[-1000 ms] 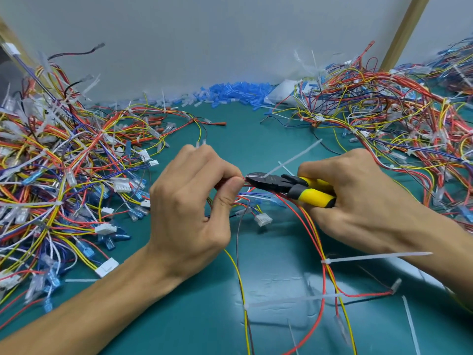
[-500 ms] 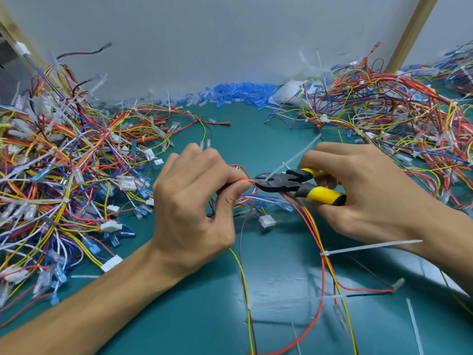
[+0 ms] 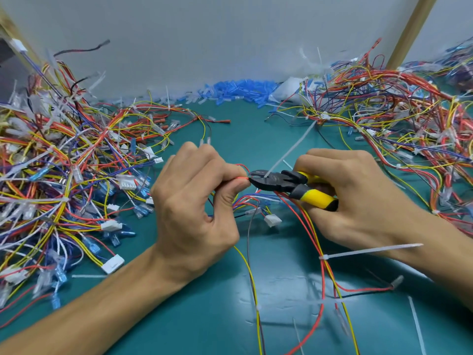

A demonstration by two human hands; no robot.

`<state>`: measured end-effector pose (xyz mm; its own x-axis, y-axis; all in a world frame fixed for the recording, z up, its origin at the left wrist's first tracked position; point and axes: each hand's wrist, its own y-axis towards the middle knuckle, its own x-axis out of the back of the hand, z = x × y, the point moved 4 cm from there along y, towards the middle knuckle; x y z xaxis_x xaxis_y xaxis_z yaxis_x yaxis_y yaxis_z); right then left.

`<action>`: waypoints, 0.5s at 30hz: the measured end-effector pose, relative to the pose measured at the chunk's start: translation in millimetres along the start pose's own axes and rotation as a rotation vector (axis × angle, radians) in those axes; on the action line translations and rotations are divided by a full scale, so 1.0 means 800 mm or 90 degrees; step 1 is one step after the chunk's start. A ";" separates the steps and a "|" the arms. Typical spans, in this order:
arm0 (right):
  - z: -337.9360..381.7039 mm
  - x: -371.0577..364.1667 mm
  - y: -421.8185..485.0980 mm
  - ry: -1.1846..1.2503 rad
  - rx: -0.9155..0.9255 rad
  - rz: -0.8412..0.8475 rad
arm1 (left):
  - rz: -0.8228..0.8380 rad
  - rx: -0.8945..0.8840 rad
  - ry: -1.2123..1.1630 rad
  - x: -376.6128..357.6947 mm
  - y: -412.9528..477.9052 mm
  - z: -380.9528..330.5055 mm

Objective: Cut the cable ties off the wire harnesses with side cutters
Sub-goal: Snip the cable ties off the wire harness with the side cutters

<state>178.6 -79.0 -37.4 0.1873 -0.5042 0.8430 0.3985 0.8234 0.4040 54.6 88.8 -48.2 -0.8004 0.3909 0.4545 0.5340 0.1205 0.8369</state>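
My left hand (image 3: 194,208) pinches a wire harness (image 3: 304,221) of red, yellow and blue wires between thumb and fingers at the middle of the green mat. My right hand (image 3: 355,198) grips the yellow and black handles of the side cutters (image 3: 289,184). The black jaws touch the wires right beside my left thumb. A white cable tie (image 3: 291,149) rises from the jaws, its tail slanting up to the right. Another white cable tie (image 3: 371,251) sits on the same harness lower down, near my right wrist.
A big heap of harnesses (image 3: 61,175) fills the left side, another heap (image 3: 399,124) the right. Blue sleeves (image 3: 238,92) lie along the grey back wall. Loose cut ties (image 3: 417,326) lie on the green mat (image 3: 204,316) at the lower right.
The cutter handles have spread a little in my right hand. The jaws have moved up against the cable tie next to my left thumb. Both hands sit slightly higher in view.
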 end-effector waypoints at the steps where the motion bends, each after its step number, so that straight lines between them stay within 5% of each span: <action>1: 0.000 0.000 0.000 -0.002 0.000 0.000 | -0.002 0.000 -0.002 0.000 0.000 0.000; 15: 0.008 -0.004 -0.005 -0.002 -0.002 0.042 | -0.012 0.005 -0.002 0.000 -0.001 -0.004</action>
<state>170.6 -78.9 -39.2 0.2106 -0.4482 0.8688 0.3882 0.8540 0.3465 53.3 86.0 -47.4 -0.8099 0.3909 0.4374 0.5203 0.1345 0.8433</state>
